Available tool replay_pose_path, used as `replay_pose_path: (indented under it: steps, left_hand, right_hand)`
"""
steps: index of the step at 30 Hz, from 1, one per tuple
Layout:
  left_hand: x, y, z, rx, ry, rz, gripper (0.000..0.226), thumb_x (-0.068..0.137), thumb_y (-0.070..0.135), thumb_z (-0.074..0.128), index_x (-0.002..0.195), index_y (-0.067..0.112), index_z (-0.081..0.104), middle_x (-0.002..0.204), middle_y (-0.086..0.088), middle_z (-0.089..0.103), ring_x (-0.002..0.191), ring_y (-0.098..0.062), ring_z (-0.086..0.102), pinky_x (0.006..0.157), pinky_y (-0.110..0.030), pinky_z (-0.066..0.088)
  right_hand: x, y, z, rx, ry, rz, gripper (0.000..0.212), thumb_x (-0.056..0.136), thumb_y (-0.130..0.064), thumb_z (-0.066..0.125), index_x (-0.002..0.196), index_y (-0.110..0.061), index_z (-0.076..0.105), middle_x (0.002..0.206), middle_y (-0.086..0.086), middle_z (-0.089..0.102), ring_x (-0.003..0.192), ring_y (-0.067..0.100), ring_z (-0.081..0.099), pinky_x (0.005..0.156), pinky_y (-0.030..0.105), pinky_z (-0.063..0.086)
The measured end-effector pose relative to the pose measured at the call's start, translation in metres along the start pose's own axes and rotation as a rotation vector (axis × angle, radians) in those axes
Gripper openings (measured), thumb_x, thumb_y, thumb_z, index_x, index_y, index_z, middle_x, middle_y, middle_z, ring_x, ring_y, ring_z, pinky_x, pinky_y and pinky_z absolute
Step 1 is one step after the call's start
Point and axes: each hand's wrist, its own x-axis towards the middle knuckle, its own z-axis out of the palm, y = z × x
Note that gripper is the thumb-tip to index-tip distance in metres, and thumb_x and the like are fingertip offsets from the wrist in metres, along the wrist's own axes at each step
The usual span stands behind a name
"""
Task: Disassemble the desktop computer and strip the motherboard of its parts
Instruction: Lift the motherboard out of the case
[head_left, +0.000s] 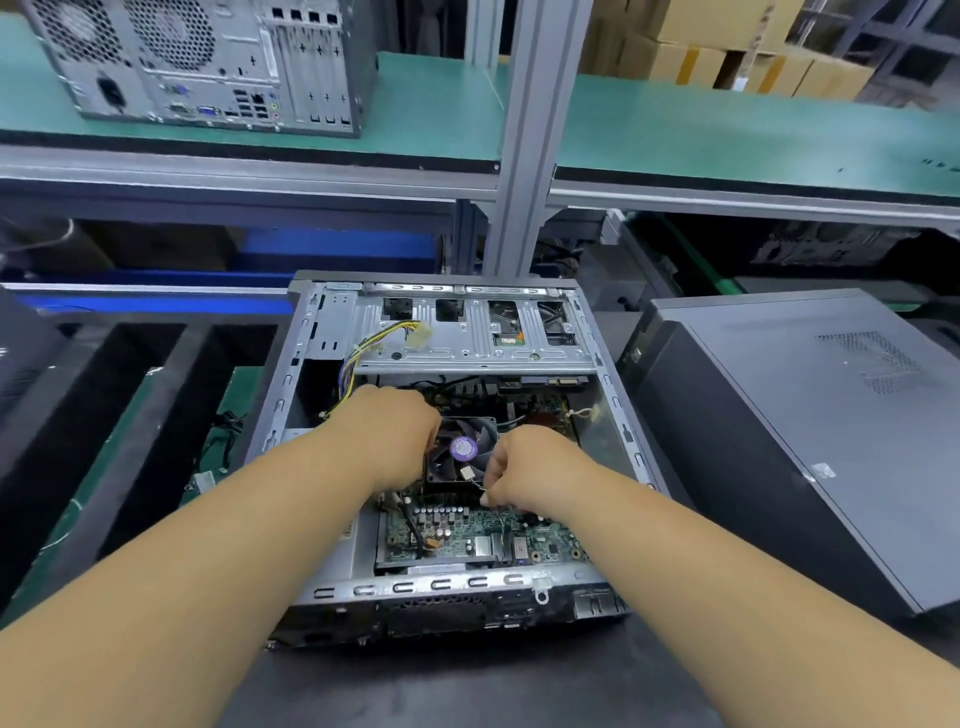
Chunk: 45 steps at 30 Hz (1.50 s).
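Open grey steel desktop computer case (452, 587) lies flat on the dark worktop (467, 686), side panel off, interior facing up.

Contents of case:
- Green motherboard (467, 535) on the case floor, near edge toward the person, small capacitors and chips visible.
- Black square CPU cooler fan with a round purple hub label (464, 448) sits on the board, about mid-case.
- Silver perforated drive cage (467, 332) spans the far end, above the board.
- Bundle of yellow and black power wires with a white plastic plug (415, 332) runs up from the left interior and lies over the cage.
- Thin fan wire with a small white connector (466, 472) lies at the fan's near right corner.

Hands:
- Left hand (395, 431) at the fan's left edge, fingers curled down onto the fan frame and gripping it.
- Right hand (524, 467) at the fan's near right corner, fingers closed in a pinch on the thin fan wire just over the board.

Surroundings:
- Closed dark grey tower case (810, 431) lies on its side just right of the open case.
- Silver tower computer (208, 62) stands upright on the green shelf (675, 130) behind, rear ports facing the camera.
- Brown cardboard boxes (727, 47) at far right rear.
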Motion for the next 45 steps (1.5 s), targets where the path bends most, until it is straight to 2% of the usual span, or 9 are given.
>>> replay_pose_path:
  steps: [5, 10, 16, 18, 23, 30, 36, 41, 45]
  left_hand:
    - [-0.011, -0.005, 0.007, 0.044, -0.093, 0.102, 0.038, 0.079, 0.013, 0.055, 0.100, 0.040, 0.071, 0.094, 0.015, 0.068, 0.099, -0.011, 0.048, 0.103, -0.030, 0.022]
    - [-0.021, 0.008, 0.008, 0.252, -0.179, 0.246, 0.043, 0.081, 0.013, 0.050, 0.111, 0.038, 0.068, 0.099, 0.007, 0.067, 0.102, -0.016, 0.049, 0.105, -0.039, 0.021]
    - [-0.023, 0.019, 0.011, 0.437, -0.366, 0.192, 0.028, 0.089, 0.021, 0.044, 0.100, 0.024, 0.069, 0.099, 0.004, 0.067, 0.100, -0.019, 0.053, 0.098, -0.038, 0.024]
    - [-0.022, 0.020, 0.011, 0.474, -0.377, 0.176, 0.025, 0.090, 0.022, 0.044, 0.095, 0.022, 0.068, 0.100, 0.003, 0.066, 0.101, -0.020, 0.052, 0.096, -0.037, 0.024]
    - [-0.023, 0.022, 0.011, 0.502, -0.420, 0.140, 0.026, 0.091, 0.026, 0.042, 0.095, 0.023, 0.067, 0.101, 0.004, 0.065, 0.096, -0.019, 0.047, 0.097, -0.037, 0.023]
    - [-0.025, 0.027, 0.007, 0.401, -0.427, 0.074, 0.046, 0.095, 0.052, 0.032, 0.078, 0.020, 0.061, 0.090, 0.000, 0.061, 0.093, -0.021, 0.046, 0.106, -0.040, 0.018]
    - [-0.027, 0.027, 0.015, 0.419, -0.307, 0.100, 0.041, 0.090, 0.056, 0.050, 0.069, 0.020, 0.053, 0.085, 0.002, 0.064, 0.091, -0.022, 0.054, 0.103, -0.038, 0.021]
    - [-0.028, 0.028, 0.015, 0.417, -0.277, 0.134, 0.025, 0.084, 0.046, 0.057, 0.091, 0.023, 0.065, 0.087, 0.002, 0.067, 0.092, -0.023, 0.056, 0.102, -0.041, 0.020]
    - [-0.024, 0.031, 0.013, 0.438, -0.277, 0.169, 0.026, 0.085, 0.044, 0.056, 0.092, 0.021, 0.065, 0.084, 0.003, 0.065, 0.089, -0.022, 0.053, 0.109, -0.044, 0.013]
  right_hand:
    - [0.000, 0.004, 0.003, 0.133, -0.107, -0.149, 0.009, 0.079, -0.020, 0.078, 0.081, -0.028, 0.077, 0.056, -0.021, 0.061, 0.052, -0.004, 0.054, 0.052, 0.013, 0.041]
    - [-0.002, -0.002, 0.008, -0.167, -0.282, -0.282, 0.014, 0.087, -0.022, 0.068, 0.098, -0.024, 0.077, 0.092, -0.009, 0.073, 0.086, 0.012, 0.065, 0.075, 0.025, 0.048]
    - [0.012, -0.005, -0.010, -0.297, 0.118, -0.275, 0.019, 0.084, -0.014, 0.062, 0.103, -0.015, 0.068, 0.104, 0.004, 0.064, 0.096, 0.024, 0.060, 0.080, 0.033, 0.051]
    - [0.020, 0.000, -0.010, -0.304, 0.218, -0.251, 0.044, 0.080, -0.030, 0.073, 0.115, -0.011, 0.053, 0.114, 0.007, 0.049, 0.106, 0.026, 0.050, 0.084, 0.035, 0.046]
    - [0.030, 0.003, 0.007, -0.495, 0.152, -0.279, 0.105, 0.070, -0.056, 0.080, 0.148, -0.008, 0.027, 0.140, 0.011, 0.038, 0.125, 0.033, 0.042, 0.102, 0.045, 0.044]
    - [0.038, 0.009, 0.007, -0.619, 0.252, -0.378, 0.079, 0.082, -0.054, 0.068, 0.143, -0.011, 0.040, 0.135, 0.008, 0.052, 0.120, 0.031, 0.049, 0.099, 0.042, 0.043]
    - [0.039, 0.015, 0.002, -0.587, 0.197, -0.423, 0.076, 0.090, -0.055, 0.059, 0.146, -0.008, 0.036, 0.141, 0.009, 0.047, 0.127, 0.031, 0.044, 0.098, 0.044, 0.046]
    - [0.041, 0.018, -0.006, -0.551, 0.170, -0.417, 0.069, 0.098, -0.049, 0.048, 0.150, -0.008, 0.028, 0.149, 0.012, 0.039, 0.133, 0.032, 0.041, 0.101, 0.048, 0.045]
    - [0.040, 0.016, -0.009, -0.534, 0.158, -0.404, 0.059, 0.102, -0.044, 0.043, 0.146, -0.006, 0.035, 0.148, 0.011, 0.043, 0.131, 0.030, 0.047, 0.099, 0.047, 0.047]
